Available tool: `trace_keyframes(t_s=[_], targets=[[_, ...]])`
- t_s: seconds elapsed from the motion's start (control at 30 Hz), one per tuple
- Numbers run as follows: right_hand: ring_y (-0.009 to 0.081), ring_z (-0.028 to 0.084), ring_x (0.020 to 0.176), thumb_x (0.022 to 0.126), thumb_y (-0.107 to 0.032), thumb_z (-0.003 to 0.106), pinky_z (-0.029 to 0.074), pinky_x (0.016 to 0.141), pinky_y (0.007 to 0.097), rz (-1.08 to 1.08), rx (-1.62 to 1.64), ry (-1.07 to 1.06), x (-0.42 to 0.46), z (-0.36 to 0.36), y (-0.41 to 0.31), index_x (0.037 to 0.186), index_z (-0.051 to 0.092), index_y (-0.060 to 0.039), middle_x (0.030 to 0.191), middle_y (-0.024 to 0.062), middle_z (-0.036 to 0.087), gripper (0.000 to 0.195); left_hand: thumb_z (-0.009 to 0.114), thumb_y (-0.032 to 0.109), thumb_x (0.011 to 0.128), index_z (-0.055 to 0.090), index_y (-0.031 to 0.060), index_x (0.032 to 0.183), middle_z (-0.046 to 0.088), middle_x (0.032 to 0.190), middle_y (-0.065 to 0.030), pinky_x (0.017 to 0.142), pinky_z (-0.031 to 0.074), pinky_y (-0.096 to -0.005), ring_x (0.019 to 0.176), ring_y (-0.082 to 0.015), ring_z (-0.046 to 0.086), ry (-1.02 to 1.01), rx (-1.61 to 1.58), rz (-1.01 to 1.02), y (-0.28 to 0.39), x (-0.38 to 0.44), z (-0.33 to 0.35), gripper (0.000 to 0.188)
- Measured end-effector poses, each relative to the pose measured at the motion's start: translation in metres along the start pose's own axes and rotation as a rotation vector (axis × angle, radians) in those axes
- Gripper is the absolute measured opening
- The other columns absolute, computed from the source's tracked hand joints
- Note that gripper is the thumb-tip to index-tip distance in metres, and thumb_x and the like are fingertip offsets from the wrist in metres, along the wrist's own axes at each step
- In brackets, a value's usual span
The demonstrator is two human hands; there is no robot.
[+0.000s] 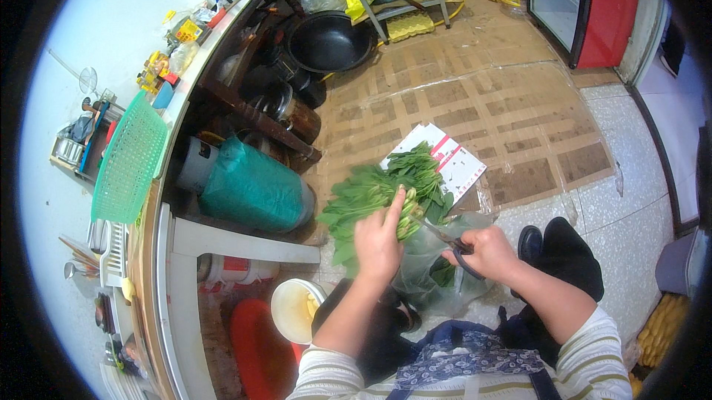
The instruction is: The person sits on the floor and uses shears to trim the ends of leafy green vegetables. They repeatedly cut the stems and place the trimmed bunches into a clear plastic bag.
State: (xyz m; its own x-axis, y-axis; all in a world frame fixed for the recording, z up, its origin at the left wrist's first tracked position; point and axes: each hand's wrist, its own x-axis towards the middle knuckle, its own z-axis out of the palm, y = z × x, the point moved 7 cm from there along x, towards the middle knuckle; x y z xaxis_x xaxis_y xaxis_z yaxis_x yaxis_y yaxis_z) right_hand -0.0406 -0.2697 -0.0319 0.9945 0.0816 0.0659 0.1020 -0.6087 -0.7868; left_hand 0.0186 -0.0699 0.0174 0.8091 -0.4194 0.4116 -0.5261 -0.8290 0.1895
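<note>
My left hand grips a bunch of leafy greens by the stems, its index finger stretched along the cut ends. In my right hand is a pair of scissors with dark handles, its blades pointing at the stem ends of that bunch. More leafy greens lie just beyond, on a white printed cardboard sheet with red stripes. Below both hands, between my feet, sits a thin clear plastic bag with some greens inside. Whether the blades touch a stem is unclear.
Taped flattened cardboard covers the tiled floor ahead. At the left stand a gas cylinder wrapped in green plastic, a white table leg and a white bucket. A large black basin is farther off; a red-sided fridge stands at upper right.
</note>
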Motion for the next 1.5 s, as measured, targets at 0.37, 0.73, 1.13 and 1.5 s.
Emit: trace_keyframes(t_s=[0.37, 0.73, 1.13, 1.5], targets=[[0.0381, 0.069, 0.063, 0.078, -0.053, 0.084, 0.056, 0.062, 0.0464, -0.022, -0.095, -0.066, -0.002, 0.007, 0.002, 0.067, 0.069, -0.0064, 0.064, 0.0157, 0.068, 0.05, 0.074, -0.007, 0.062, 0.051, 0.0233, 0.157, 0.065, 0.091, -0.0121, 0.074, 0.047, -0.0457, 0.081, -0.0348, 0.063, -0.01, 0.006, -0.078, -0.011, -0.003, 0.005, 0.103], [0.0389, 0.07, 0.064, 0.079, -0.054, 0.083, 0.057, 0.063, 0.0473, -0.013, -0.097, -0.114, -0.002, 0.009, -0.003, 0.069, 0.07, -0.005, 0.066, 0.0173, 0.069, 0.051, 0.075, -0.006, 0.061, 0.049, 0.0213, 0.159, 0.065, 0.091, -0.0116, 0.072, 0.048, -0.046, 0.081, -0.0342, 0.063, -0.029, 0.059, -0.057, -0.007, -0.003, 0.008, 0.105], [0.0372, 0.067, 0.058, 0.078, -0.043, 0.087, 0.054, 0.056, 0.0443, -0.127, -0.034, -0.018, -0.004, 0.007, -0.011, 0.066, 0.066, -0.0034, 0.06, 0.0161, 0.064, 0.047, 0.079, -0.007, 0.061, 0.045, 0.0229, 0.159, 0.068, 0.098, -0.0135, 0.079, 0.05, -0.0451, 0.088, -0.0357, 0.066, -0.121, -0.075, -0.122, -0.008, -0.005, 0.014, 0.109], [0.0394, 0.069, 0.061, 0.082, -0.049, 0.083, 0.056, 0.06, 0.0471, -0.116, -0.134, -0.017, -0.003, 0.008, -0.007, 0.067, 0.069, -0.0062, 0.063, 0.0163, 0.068, 0.048, 0.079, -0.007, 0.06, 0.046, 0.0227, 0.159, 0.066, 0.092, -0.0121, 0.076, 0.049, -0.0454, 0.086, -0.0348, 0.065, -0.097, -0.084, -0.078, -0.004, -0.005, 0.013, 0.109]])
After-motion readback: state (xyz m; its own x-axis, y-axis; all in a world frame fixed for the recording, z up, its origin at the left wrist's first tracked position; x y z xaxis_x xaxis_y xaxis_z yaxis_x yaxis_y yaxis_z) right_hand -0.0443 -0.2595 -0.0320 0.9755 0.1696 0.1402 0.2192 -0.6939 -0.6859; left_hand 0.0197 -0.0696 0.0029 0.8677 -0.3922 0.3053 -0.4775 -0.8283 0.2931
